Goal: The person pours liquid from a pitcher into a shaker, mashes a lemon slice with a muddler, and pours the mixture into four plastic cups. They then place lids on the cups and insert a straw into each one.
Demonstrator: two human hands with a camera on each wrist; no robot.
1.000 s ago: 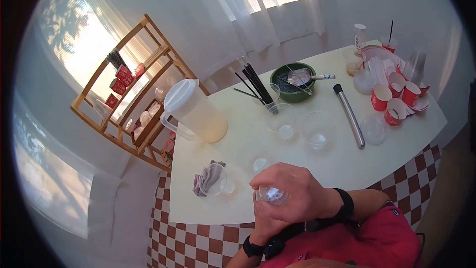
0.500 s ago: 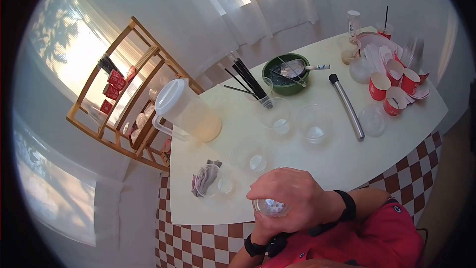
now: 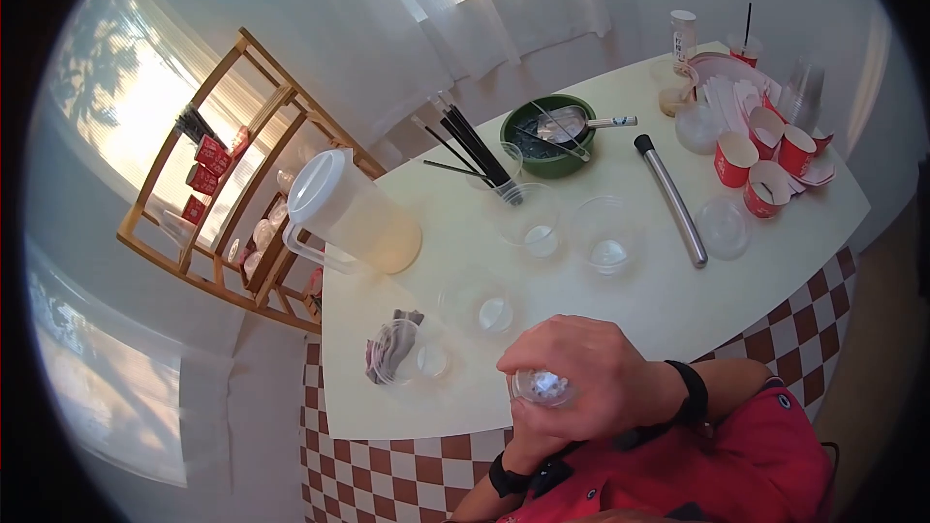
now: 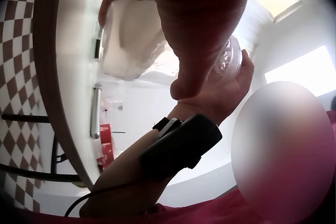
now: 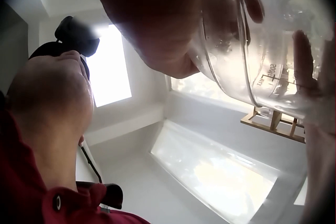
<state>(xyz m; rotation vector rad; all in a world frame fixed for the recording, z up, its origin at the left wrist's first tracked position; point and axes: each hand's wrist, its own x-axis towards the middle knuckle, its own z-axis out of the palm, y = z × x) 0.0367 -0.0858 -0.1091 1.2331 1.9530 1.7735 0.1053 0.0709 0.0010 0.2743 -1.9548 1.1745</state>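
Observation:
Both hands hold one clear plastic shaker [image 3: 542, 387] close to the body, over the table's near edge. My right hand [image 3: 596, 368] is wrapped around its lidded end, which shows between thumb and fingers. Below it, my left hand [image 3: 533, 443] grips the body and is mostly hidden by the right in the head view. Seen from the left wrist, the shaker's wide body [image 4: 131, 37] looks whitish and cloudy inside. Printed measuring marks [image 5: 270, 74] and wet-looking walls show in the right wrist view.
Several clear plastic cups [image 3: 608, 242] stand on the table [image 3: 436, 315], one near a grey cloth [image 3: 392, 344]. Behind are a lidded pitcher [image 3: 354, 208], a cup of black straws [image 3: 480, 150] and a green bowl [image 3: 549, 165]. A metal muddler [image 3: 670, 199] and red paper cups [image 3: 767, 189] lie right.
The hands shift slightly together and keep their grip on the shaker. The head view has turned a little, so the table and its things sit further left and higher.

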